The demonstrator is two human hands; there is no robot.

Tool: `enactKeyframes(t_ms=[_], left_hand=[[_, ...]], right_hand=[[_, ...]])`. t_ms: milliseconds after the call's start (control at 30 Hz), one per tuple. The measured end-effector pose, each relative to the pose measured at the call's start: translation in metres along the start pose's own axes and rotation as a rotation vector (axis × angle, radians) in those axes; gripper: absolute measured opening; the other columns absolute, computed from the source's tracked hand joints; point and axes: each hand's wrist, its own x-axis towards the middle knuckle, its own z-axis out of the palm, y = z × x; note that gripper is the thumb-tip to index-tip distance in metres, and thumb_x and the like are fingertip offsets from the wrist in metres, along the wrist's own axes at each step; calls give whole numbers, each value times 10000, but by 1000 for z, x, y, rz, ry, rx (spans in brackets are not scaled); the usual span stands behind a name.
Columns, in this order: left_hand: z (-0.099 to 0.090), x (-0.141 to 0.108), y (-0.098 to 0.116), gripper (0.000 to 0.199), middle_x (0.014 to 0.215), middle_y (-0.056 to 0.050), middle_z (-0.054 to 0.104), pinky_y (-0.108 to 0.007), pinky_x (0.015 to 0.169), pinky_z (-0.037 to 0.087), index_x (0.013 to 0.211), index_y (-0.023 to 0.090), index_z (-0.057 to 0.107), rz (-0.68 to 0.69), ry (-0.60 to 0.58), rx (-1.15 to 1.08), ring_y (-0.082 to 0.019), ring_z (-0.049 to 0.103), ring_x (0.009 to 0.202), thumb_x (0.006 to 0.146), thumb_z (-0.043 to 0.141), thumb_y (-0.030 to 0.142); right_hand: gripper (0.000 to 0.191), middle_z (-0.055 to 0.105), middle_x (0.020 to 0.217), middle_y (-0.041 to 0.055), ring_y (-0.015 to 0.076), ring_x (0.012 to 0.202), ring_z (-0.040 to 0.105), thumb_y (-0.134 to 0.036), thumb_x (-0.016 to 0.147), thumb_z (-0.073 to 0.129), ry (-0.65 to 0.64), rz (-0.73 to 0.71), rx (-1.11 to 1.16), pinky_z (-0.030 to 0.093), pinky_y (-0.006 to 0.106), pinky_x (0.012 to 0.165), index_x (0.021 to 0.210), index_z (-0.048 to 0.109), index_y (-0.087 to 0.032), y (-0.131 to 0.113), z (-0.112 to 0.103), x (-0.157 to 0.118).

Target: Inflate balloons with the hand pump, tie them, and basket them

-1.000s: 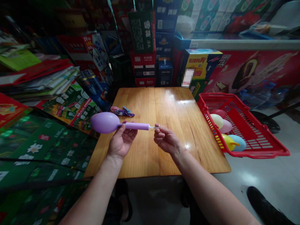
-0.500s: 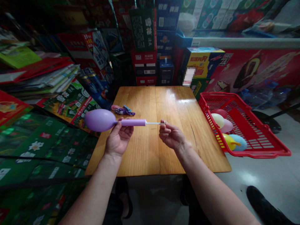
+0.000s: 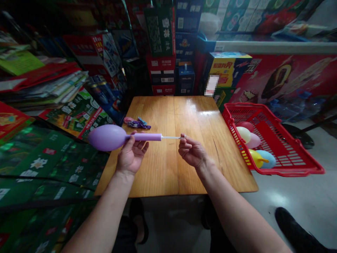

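Observation:
A purple balloon pump (image 3: 147, 137) lies level above the wooden table (image 3: 163, 168). An inflated purple balloon (image 3: 107, 137) sits on its left end, its neck pinched against the nozzle by my left hand (image 3: 131, 153), which is closed there. My right hand (image 3: 193, 150) is closed on the ring handle at the other end of the pump, with a length of the thin white rod showing between barrel and fingers. Beyond my left hand, a small pile of uninflated balloons (image 3: 137, 123) in purple, blue and pink rests on the table.
To the right, a red basket (image 3: 286, 172) holds several inflated balloons, among them a yellow balloon (image 3: 255, 158). Stacked green cartons (image 3: 39, 158) border the left side. More boxes (image 3: 163, 75) stand behind the table, and a chest freezer (image 3: 265, 47) is at the back right.
The purple balloon has grown larger. My left hand and the pump barrel have shifted slightly left, so more of the white rod shows. My right hand stays nearly in place.

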Motion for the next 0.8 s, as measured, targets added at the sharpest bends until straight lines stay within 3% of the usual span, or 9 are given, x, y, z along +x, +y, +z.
enactKeyframes(t_ms=[100, 233, 467, 633, 800], left_hand=[[1, -9, -12, 256, 1235, -67, 703, -427, 888, 570, 1161, 281, 691, -107, -76, 48, -237, 662, 1114, 906, 678, 256], [0, -12, -24, 244, 1229, -63, 705, -376, 877, 569, 1128, 268, 705, -173, -55, 19, -220, 672, 1088, 885, 703, 244], [-3, -2, -5, 221, 1185, -72, 721, -310, 784, 582, 1109, 251, 712, -66, -35, 20, -195, 701, 981, 889, 692, 257], [-1, -9, -17, 278, 1253, -67, 695, -372, 852, 581, 1148, 274, 701, -161, -97, 38, -219, 683, 1065, 871, 722, 263], [0, -4, -21, 222, 1176, -94, 724, -367, 908, 566, 1107, 246, 700, -118, -107, 5, -212, 684, 1067, 887, 690, 214]], right_hand=[[80, 631, 698, -25, 31, 476, 443, -105, 910, 624, 39, 84, 7, 409, 124, 474, 975, 609, -150, 12, -6, 3], [105, 633, 714, -20, 36, 492, 455, -113, 915, 628, 26, 118, 11, 419, 125, 486, 1009, 604, -154, 19, -8, 3], [76, 623, 707, -14, 35, 481, 442, -88, 920, 587, 34, 34, 10, 405, 123, 464, 969, 622, -136, -6, -2, -5], [108, 633, 719, -11, 36, 489, 439, -124, 901, 646, 5, 68, -17, 423, 138, 487, 1006, 628, -139, 17, -8, -2], [133, 643, 745, -6, 35, 501, 444, -128, 893, 665, -22, 31, -16, 431, 138, 500, 1020, 629, -141, 27, -8, 0]])
